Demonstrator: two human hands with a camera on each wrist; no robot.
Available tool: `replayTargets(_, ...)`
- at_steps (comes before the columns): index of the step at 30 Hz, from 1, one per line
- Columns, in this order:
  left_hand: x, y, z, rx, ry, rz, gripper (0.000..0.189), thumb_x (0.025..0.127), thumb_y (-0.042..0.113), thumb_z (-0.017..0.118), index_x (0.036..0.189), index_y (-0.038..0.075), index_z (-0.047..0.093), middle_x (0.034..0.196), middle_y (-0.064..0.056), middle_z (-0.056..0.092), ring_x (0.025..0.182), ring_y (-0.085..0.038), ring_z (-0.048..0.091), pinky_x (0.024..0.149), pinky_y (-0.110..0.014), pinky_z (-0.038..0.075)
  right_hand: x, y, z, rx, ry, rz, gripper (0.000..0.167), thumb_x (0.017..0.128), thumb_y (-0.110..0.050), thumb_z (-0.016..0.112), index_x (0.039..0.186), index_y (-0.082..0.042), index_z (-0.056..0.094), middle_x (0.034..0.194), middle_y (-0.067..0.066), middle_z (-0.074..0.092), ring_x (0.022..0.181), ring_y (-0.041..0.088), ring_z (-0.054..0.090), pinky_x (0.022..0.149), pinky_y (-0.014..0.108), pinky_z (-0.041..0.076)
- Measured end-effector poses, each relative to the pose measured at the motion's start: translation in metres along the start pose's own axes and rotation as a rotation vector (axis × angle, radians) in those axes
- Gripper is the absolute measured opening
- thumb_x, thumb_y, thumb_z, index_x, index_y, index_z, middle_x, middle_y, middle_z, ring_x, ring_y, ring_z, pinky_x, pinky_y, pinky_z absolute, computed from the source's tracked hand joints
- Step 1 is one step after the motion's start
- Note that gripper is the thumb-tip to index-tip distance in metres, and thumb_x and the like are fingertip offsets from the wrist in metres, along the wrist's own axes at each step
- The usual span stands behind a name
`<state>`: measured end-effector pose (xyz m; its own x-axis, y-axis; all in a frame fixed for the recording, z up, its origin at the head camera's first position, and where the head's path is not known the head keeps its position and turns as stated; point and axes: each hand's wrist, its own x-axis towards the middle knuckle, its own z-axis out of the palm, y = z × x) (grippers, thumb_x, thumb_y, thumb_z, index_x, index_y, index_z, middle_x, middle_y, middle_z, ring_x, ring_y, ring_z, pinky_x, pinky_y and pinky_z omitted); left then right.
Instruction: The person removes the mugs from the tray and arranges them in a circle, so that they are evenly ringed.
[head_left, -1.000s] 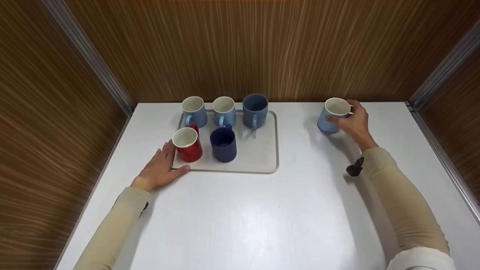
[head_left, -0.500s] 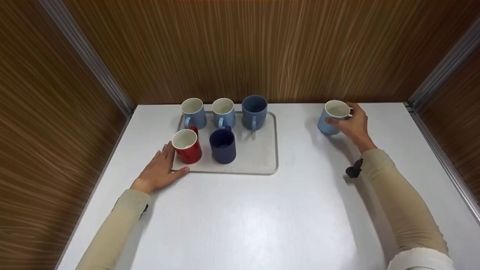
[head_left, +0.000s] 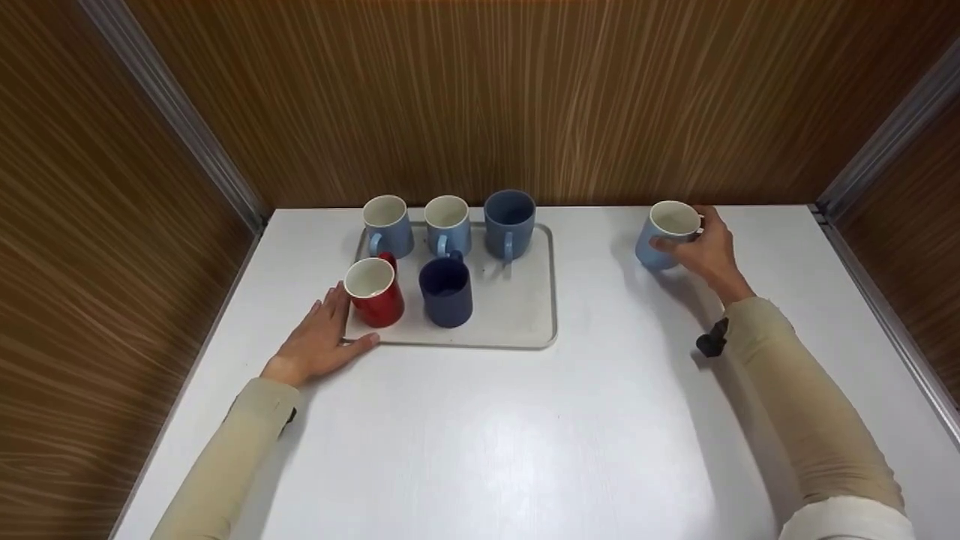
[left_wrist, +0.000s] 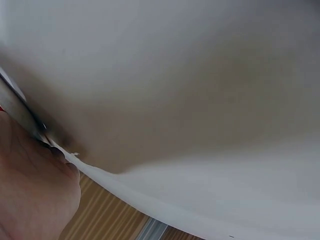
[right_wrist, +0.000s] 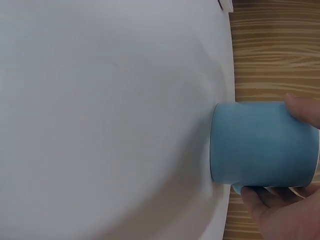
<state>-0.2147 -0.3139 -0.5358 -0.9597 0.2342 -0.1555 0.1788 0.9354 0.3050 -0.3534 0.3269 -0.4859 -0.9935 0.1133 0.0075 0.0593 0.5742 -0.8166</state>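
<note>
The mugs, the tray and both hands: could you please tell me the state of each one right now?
Light blue mug: off the tray, upright, gripped by the right hand.
Red mug: upright on the tray, empty.
Navy mug: upright on the tray.
Two light blue mugs: upright in the back row.
Slate blue mug: upright, back row.
Tray: flat on the table.
Left hand: open, resting against the tray's corner.

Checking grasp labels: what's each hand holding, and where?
Right hand grips the light blue mug round its body near the rim. Left hand holds nothing, resting flat against the tray.
</note>
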Motion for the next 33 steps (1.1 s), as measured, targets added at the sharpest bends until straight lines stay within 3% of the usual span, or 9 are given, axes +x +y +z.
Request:
replayTargets(5,-0.001,0.0,0.0,-0.001,0.003,0.002,0.117,0.099,0.083,0.041,0.17,-0.001,0.003,0.18,-0.021,0.003,0.167,-0.04,0.004,0.136,-0.056,0.007,0.0,-0.006,-0.003,-0.089,-0.037,-0.004,0.11,0.087,-0.042,0.089,0.163,0.004,0.025,0.162,0.032,0.04,0.15,0.05,0.041,0.123,0.066,0.038)
replayTargets(12,-0.001,0.0,0.0,0.004,0.005,0.002,0.118,0.098,0.084,0.041,0.17,-0.002,0.003,0.179,-0.021,0.004,0.167,-0.04,0.005,0.136,-0.056,0.008,-0.004,-0.021,-0.005,-0.181,0.033,0.007,0.115,0.083,-0.056,0.087,0.162,0.004,0.028,0.157,0.031,0.037,0.143,0.047,0.039,0.12,0.066,0.039)
replayTargets(18,-0.001,0.0,0.0,0.004,0.002,-0.001,0.118,0.098,0.084,0.041,0.17,-0.002,0.003,0.179,-0.021,0.004,0.167,-0.04,0.004,0.136,-0.056,0.007,-0.012,-0.04,-0.004,-0.175,0.071,-0.031,0.116,0.081,-0.067,0.083,0.163,-0.002,0.031,0.155,0.026,0.037,0.143,0.045,0.039,0.117,0.069,0.042)
replayTargets(25,0.0,0.0,0.0,0.012,-0.018,-0.014,0.118,0.098,0.085,0.04,0.17,-0.001,0.001,0.18,-0.02,0.001,0.167,-0.039,0.002,0.136,-0.054,0.006,-0.025,-0.063,0.007,-0.133,0.056,-0.131,0.119,0.081,-0.064,0.085,0.165,-0.003,0.028,0.161,0.025,0.04,0.148,0.045,0.04,0.119,0.069,0.04)
replayTargets(33,0.0,0.002,-0.002,-0.002,-0.022,-0.023,0.117,0.099,0.083,0.042,0.17,0.001,0.0,0.18,-0.018,0.0,0.168,-0.038,0.001,0.136,-0.055,0.006,-0.037,-0.088,0.03,-0.094,-0.001,-0.249,0.103,0.086,-0.047,0.089,0.161,-0.001,0.037,0.163,0.024,0.044,0.152,0.043,0.041,0.125,0.061,0.037)
